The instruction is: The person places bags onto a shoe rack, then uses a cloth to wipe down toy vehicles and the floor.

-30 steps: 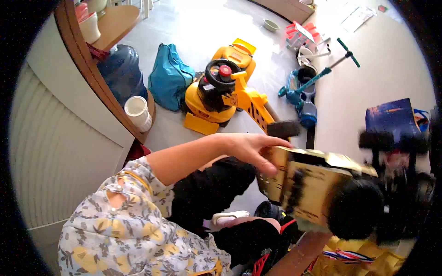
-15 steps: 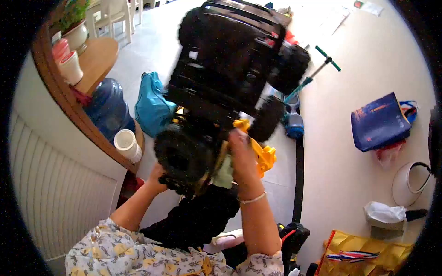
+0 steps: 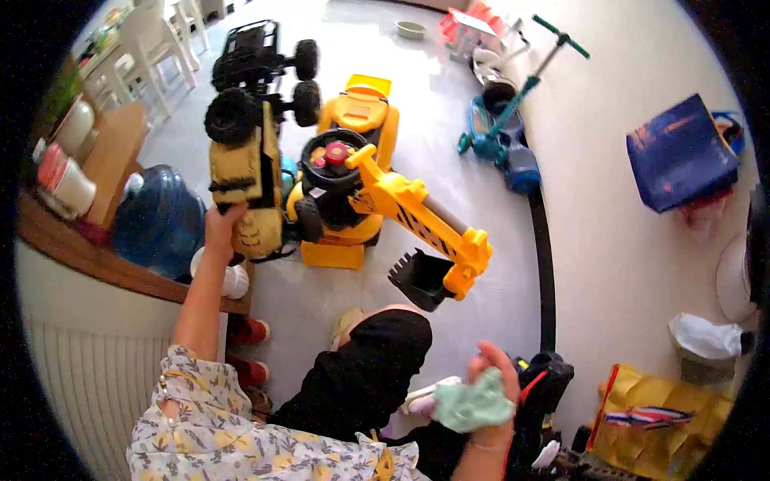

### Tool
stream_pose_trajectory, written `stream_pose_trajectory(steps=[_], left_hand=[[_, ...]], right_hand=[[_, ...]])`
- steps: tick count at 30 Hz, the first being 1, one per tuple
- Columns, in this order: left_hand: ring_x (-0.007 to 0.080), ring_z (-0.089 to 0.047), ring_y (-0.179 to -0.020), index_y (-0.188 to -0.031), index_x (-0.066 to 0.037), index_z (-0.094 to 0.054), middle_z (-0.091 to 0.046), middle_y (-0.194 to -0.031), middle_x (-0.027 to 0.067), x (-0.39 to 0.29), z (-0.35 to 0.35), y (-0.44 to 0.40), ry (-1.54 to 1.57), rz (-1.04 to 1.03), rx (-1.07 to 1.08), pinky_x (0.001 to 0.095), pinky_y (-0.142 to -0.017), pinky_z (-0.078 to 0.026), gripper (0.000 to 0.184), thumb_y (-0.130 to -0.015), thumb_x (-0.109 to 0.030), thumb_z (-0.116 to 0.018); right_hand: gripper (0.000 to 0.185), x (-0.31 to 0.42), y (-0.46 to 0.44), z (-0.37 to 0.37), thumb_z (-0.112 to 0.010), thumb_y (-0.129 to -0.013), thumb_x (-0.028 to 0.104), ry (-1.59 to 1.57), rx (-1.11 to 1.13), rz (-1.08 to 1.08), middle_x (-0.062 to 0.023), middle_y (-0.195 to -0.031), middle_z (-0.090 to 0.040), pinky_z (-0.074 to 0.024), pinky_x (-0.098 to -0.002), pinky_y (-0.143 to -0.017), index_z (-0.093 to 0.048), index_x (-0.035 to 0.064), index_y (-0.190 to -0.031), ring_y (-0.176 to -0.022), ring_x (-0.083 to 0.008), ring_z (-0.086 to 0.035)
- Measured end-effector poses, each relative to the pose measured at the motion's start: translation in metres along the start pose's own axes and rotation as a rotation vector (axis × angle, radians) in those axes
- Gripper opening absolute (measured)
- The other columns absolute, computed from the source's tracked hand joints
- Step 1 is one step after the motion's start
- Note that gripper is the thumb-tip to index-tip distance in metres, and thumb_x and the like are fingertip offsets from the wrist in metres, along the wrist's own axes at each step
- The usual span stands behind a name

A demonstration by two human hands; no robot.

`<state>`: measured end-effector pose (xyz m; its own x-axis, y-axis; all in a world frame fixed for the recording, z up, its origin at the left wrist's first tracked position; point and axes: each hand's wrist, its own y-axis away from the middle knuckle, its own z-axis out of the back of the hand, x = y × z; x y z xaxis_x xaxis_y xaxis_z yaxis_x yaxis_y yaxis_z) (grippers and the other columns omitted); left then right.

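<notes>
My left hand [image 3: 225, 227] grips the front end of a toy truck [image 3: 248, 172] with a beige body, a black rear frame and large black wheels. The truck hangs out at the left, in front of the floor. Low at the right, my right hand [image 3: 496, 375] holds a crumpled pale green cloth [image 3: 475, 402] against its palm and fingers. Between the two hands stands a yellow ride-on excavator [image 3: 357, 116] with a black steering wheel, and its black bucket [image 3: 420, 277] points down to the floor.
A blue water bottle [image 3: 160, 220] and a wooden shelf [image 3: 117, 164] are at the left. A teal scooter [image 3: 517, 108] stands by the right wall. A navy bag [image 3: 680, 156] hangs there. A gold bag [image 3: 662, 421] and a black bag [image 3: 543, 385] are at the lower right.
The truck has swung from the centre to the left, now in my left hand alone. My right hand has left it and moved down to the right with the green cloth.
</notes>
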<state>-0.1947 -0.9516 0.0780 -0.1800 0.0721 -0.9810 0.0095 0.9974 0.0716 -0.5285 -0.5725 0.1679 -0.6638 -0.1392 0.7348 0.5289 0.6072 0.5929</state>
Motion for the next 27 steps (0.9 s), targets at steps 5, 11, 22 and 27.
stream_pose_trajectory(steps=[5,11,22,27], left_hand=[[0.0229,-0.057,-0.075,-0.105,-0.007,-0.056,-0.059,-0.092,0.0087,0.087,0.048,-0.134,0.030,0.309,0.175,0.0365,-0.065,-0.051,0.036,-0.081,-0.032,-0.065],[0.0274,-0.051,-0.104,-0.124,-0.001,-0.044,-0.053,-0.116,0.0146,0.140,0.069,-0.258,-0.400,0.490,0.447,0.0409,-0.087,-0.044,0.057,-0.085,-0.040,-0.058],[0.0301,-0.050,-0.116,-0.136,0.004,-0.033,-0.050,-0.126,0.0216,0.181,0.104,-0.270,-0.608,0.462,0.431,0.0419,-0.095,-0.041,0.074,-0.085,-0.041,-0.061],[0.0304,-0.051,-0.115,-0.137,0.005,-0.029,-0.050,-0.125,0.0241,0.161,0.105,-0.259,-0.616,0.369,0.426,0.0412,-0.093,-0.042,0.078,-0.083,-0.039,-0.064]], right_hand=[[0.046,-0.035,0.093,0.154,-0.041,-0.095,0.041,-0.512,-0.213,0.367,-0.0106,-0.077,-0.061,-0.0480,-0.0324,-0.062,-0.059,0.0032,-0.115,-0.065,-0.0202,-0.053],[0.032,-0.099,0.177,0.244,-0.053,-0.091,0.034,-0.593,-0.664,0.278,-0.0054,-0.073,-0.062,-0.0476,-0.0291,-0.055,-0.063,0.0042,-0.099,-0.061,-0.0177,-0.058],[0.024,-0.182,0.210,0.296,-0.066,-0.083,0.025,-0.694,-1.151,0.333,-0.0056,-0.083,-0.062,-0.0514,-0.0326,-0.067,-0.061,0.0034,-0.093,-0.076,-0.0187,-0.061],[0.020,-0.180,0.189,0.339,-0.066,-0.083,0.025,-0.694,-1.158,0.316,-0.0061,-0.087,-0.063,-0.0513,-0.0367,-0.073,-0.061,0.0062,-0.089,-0.084,-0.0214,-0.061]])
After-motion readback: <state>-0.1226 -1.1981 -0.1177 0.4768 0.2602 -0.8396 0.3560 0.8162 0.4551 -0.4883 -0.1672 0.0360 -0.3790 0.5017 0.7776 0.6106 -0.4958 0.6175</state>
